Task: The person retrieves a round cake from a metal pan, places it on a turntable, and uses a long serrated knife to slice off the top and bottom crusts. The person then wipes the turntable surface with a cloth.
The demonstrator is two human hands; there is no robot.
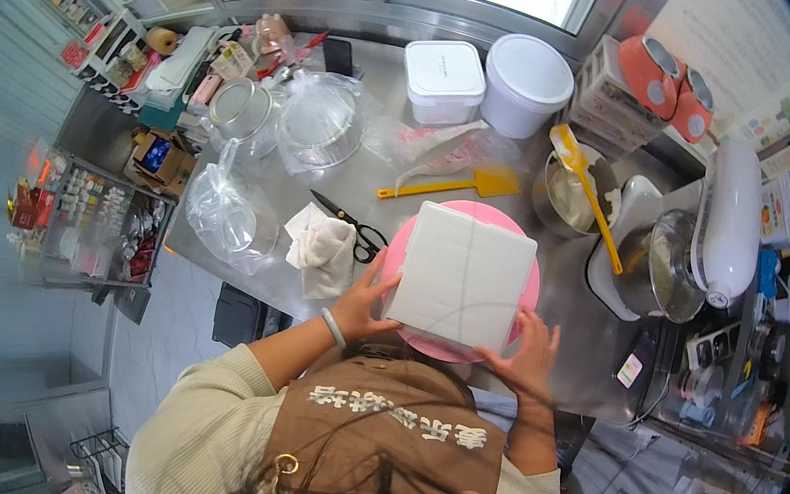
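A white square box (463, 275), its top closed, rests on a round pink turntable (527, 288) near the front edge of the steel table. At the box's near left corner is my left hand (362, 305), fingers spread along its side. My right hand (524, 349) touches the near right corner with thumb and fingers apart. Left of the box lie black-handled scissors (364, 239) and a crumpled white cloth (321, 248). A yellow spatula (453, 185) lies just beyond the turntable.
Bagged round tins (321, 123) stand at the left. White lidded tubs (528, 84) are at the back. A steel bowl of cream (575, 193) with another spatula (585, 190) across it stands right, beside a white stand mixer (728, 218). A phone (632, 367) lies at the right.
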